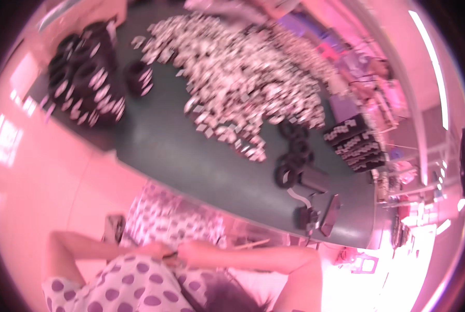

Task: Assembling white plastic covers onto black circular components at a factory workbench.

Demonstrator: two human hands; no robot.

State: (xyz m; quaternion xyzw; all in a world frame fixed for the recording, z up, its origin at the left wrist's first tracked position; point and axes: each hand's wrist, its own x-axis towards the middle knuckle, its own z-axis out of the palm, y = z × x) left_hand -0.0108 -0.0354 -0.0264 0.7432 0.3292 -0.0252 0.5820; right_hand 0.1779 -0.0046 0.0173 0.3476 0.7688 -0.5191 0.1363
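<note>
While both forearms cross the lap below the table (154, 145), the left hand (157, 250) and right hand (191, 250) meet over a small dark item (171, 255), fingertips pinched on it. Beyond the table's near edge lie a heap of small pieces (243, 67), black rolls (295, 156) to its right, and black stacks (84, 78) far left.

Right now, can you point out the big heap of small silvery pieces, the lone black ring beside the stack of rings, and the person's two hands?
Heap of silvery pieces (243, 67): head view, middle of heap.
Lone black ring (139, 78): head view, its rim.
Left hand (157, 251): head view, knuckles.
Right hand (191, 250): head view, back of hand.
</note>
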